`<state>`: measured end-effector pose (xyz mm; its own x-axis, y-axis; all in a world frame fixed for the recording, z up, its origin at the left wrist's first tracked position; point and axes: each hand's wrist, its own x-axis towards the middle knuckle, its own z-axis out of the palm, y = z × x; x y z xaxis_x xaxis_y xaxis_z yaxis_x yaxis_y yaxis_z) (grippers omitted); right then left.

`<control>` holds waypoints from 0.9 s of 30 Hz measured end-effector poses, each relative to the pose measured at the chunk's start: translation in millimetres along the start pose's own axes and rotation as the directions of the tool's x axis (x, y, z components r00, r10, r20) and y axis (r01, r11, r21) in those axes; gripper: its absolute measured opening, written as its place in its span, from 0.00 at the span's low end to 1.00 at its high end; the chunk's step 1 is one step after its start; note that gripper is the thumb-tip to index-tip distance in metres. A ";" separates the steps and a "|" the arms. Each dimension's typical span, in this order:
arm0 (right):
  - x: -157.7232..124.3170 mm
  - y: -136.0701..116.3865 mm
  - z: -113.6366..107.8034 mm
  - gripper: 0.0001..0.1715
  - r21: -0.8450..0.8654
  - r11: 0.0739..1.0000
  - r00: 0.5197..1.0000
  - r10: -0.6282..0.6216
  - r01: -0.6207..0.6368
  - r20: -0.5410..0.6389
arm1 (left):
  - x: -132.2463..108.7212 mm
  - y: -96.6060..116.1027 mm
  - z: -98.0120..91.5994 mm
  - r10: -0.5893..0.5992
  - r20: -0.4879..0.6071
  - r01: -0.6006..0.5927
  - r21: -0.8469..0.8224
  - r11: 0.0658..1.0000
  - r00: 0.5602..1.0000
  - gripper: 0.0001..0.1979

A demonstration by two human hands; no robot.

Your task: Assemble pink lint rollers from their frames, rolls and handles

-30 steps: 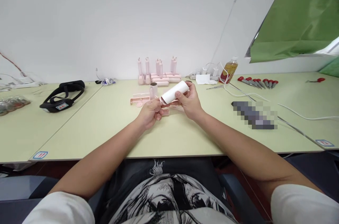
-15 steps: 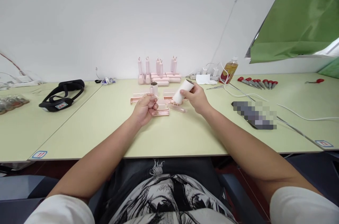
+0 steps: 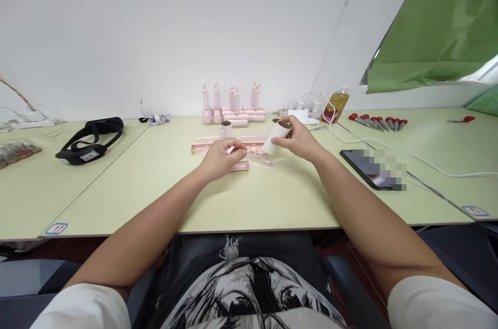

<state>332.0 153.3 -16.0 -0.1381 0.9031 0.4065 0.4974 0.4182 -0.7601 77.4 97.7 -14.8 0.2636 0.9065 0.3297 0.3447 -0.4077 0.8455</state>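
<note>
Clock read from the seat, 12 toward the wall. Right hand (image 3: 302,140) was clamped on the white roll (image 3: 277,139), which leaned over the bench (image 3: 303,199), hollow upper end toward 1. Left hand (image 3: 221,161) lay at about 8 from the roll, fingertips together; could not tell whether anything was pinched there. Second roll (image 3: 274,121) showed partly behind, at 11. Clear pink handle (image 3: 263,161) lay near, at 7.

Judgement: grip best kept light, since the hollow core could crush; lower edge best held clear of the handle, with the left hand's pinch small and steady.
</note>
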 end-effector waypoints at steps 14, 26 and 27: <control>15.1 21.1 -4.8 0.32 0.246 0.965 0.897 0.030 0.089 -0.441 | 88.6 10.0 90.6 -0.105 0.431 -0.226 0.647 0.728 0.896 0.13; 16.4 14.4 -5.6 0.34 0.274 0.936 0.866 -0.061 0.223 -0.496 | 108.4 24.7 27.9 -0.031 0.377 -0.200 0.558 0.805 0.926 0.07; 15.3 13.4 -3.0 0.33 0.286 0.937 0.888 -0.050 0.201 -0.457 | 108.8 23.3 19.6 -0.036 0.344 -0.168 0.545 0.821 0.938 0.07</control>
<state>339.1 172.4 -18.4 0.2438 0.7364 0.6311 0.1931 0.6008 -0.7757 131.8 184.7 32.5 0.5450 0.8276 0.1340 0.7297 -0.5470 0.4103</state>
